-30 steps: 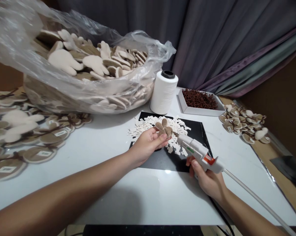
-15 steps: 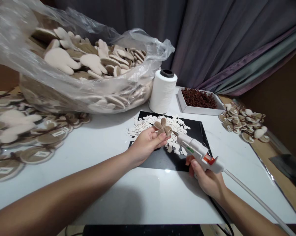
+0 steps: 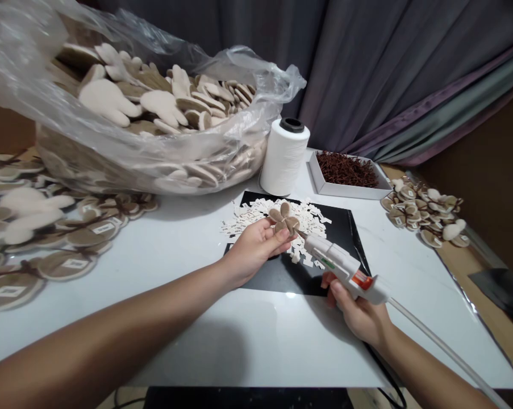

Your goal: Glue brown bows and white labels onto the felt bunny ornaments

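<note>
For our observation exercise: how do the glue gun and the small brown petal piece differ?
The glue gun is pale plastic, the petal piece brown and soft-looking. The gun is far larger than the piece. The right hand holds the gun, the left hand the piece. Both are held over the black board.

room over the white tabletop (image 3: 282, 341), thread cone (image 3: 284, 159) and plastic bag (image 3: 124, 153) blocking beyond, glue-gun cord (image 3: 443, 349) right

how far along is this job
Looks done: labelled discs with brown stems at left, and a small heap of petal clusters at right. In hand: the left hand holds a flower, the right hand a glue gun beside it. Still to go: a full plastic bag of pieces, paper tags, a tray of stems.
</note>
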### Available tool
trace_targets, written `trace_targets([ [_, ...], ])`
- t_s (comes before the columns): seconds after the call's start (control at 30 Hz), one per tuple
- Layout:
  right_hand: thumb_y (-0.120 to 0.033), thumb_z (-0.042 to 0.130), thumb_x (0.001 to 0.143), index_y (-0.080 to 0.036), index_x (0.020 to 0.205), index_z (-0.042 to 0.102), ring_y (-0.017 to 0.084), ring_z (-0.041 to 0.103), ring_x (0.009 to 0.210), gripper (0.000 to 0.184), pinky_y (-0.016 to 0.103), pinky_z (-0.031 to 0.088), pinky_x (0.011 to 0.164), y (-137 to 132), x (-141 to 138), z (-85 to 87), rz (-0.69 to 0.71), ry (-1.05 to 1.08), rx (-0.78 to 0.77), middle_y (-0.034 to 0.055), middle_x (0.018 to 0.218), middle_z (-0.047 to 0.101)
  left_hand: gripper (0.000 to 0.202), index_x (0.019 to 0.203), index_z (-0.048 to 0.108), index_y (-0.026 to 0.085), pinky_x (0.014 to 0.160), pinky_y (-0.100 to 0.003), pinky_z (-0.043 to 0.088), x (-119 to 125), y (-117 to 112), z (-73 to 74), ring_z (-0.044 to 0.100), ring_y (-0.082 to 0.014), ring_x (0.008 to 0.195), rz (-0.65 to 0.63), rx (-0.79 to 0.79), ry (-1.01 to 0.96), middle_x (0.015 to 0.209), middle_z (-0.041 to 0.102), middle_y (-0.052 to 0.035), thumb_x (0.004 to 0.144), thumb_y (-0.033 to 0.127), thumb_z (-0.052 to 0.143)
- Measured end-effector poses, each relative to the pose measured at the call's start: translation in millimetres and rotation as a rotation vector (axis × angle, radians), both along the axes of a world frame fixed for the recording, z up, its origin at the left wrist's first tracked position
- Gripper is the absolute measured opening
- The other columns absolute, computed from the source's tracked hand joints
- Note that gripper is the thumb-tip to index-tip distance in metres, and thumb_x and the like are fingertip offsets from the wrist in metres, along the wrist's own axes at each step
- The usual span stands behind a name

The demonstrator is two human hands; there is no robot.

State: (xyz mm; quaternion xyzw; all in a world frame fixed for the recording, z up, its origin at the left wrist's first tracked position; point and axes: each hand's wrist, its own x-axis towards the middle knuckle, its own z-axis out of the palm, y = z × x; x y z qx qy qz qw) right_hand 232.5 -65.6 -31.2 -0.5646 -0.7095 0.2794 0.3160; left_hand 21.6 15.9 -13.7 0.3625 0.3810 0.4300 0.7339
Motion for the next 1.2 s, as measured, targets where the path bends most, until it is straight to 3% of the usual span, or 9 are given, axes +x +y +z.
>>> trace_targets([
  [0.27,-0.045,0.043,0.088,-0.021,0.081,0.059,0.017,0.058,0.048,0.031,0.030,0.048,0.052,-0.3,-1.5,-3.1,-0.064,0.149,-0.071,0.0021,0.057,0.062,0.024,0.098,0.064,0.017,0.080,-0.020,0.050,-0.2,0.2,-2.0,0.064,-0.0144,0.098,-0.012,0.003,-0.028,0.103,0.070,-0.0056,0.077,0.026,0.070],
  [0.5,-0.045,0.044,0.088,-0.020,0.084,0.063,0.017,0.056,0.047,0.031,0.030,0.044,0.049,0.3,-0.3,-3.9,-0.103,0.125,-0.096,0.0011,0.053,0.060,0.018,0.097,0.064,0.018,0.084,-0.023,0.050,-0.4,0.6,-1.1,0.063,-0.0145,0.099,-0.008,-0.027,-0.013,0.102,0.070,-0.0052,0.081,0.024,0.066],
  [0.7,-0.044,0.045,0.088,-0.020,0.087,0.065,0.016,0.057,0.048,0.031,0.029,0.046,0.049,1.1,0.1,-2.4,-0.130,0.156,-0.087,0.0027,0.060,0.065,0.015,0.096,0.063,0.018,0.078,-0.018,0.051,0.4,0.9,1.2,0.065,-0.0129,0.097,0.006,-0.048,-0.008,0.101,0.070,-0.0048,0.082,0.021,0.065],
  [0.9,-0.043,0.047,0.088,-0.020,0.101,0.065,0.016,0.059,0.048,0.032,0.027,0.048,0.049,2.1,-2.6,1.6,-0.150,0.181,-0.057,-0.0006,0.052,0.062,0.021,0.100,0.062,0.017,0.083,-0.023,0.051,-0.7,0.3,-1.1,0.064,-0.0150,0.099,-0.020,-0.014,0.006,0.109,0.068,-0.0075,0.080,0.023,0.066],
  [1.0,-0.048,0.048,0.087,-0.017,0.098,0.064,0.018,0.063,0.054,0.036,0.028,0.051,0.050,7.2,-0.4,2.9,-0.251,0.285,-0.023,0.0043,0.066,0.069,0.025,0.102,0.062,0.017,0.085,-0.026,0.051,-1.2,-0.4,-3.1,0.065,-0.0166,0.098,-0.045,0.021,0.031,0.111,0.068,-0.0088,0.079,0.026,0.068],
  [1.1,-0.054,0.049,0.083,-0.014,0.098,0.064,0.020,0.066,0.064,0.045,0.027,0.050,0.049,20.2,12.8,7.6,-0.439,0.307,0.019,0.0101,0.084,0.071,0.027,0.101,0.063,0.017,0.081,-0.026,0.053,-1.7,-2.4,-1.5,0.067,-0.0171,0.094,-0.071,0.057,0.064,0.109,0.069,-0.0097,0.078,0.030,0.068],
  [1.2,-0.057,0.051,0.080,-0.011,0.086,0.065,0.019,0.062,0.057,0.048,0.026,0.045,0.044,38.4,38.4,15.7,-0.651,0.230,-0.035,0.0096,0.072,0.068,0.030,0.101,0.065,0.015,0.075,-0.024,0.054,-2.6,-4.7,3.6,0.068,-0.0174,0.089,-0.118,0.101,0.089,0.104,0.070,-0.0105,0.076,0.032,0.070],
])
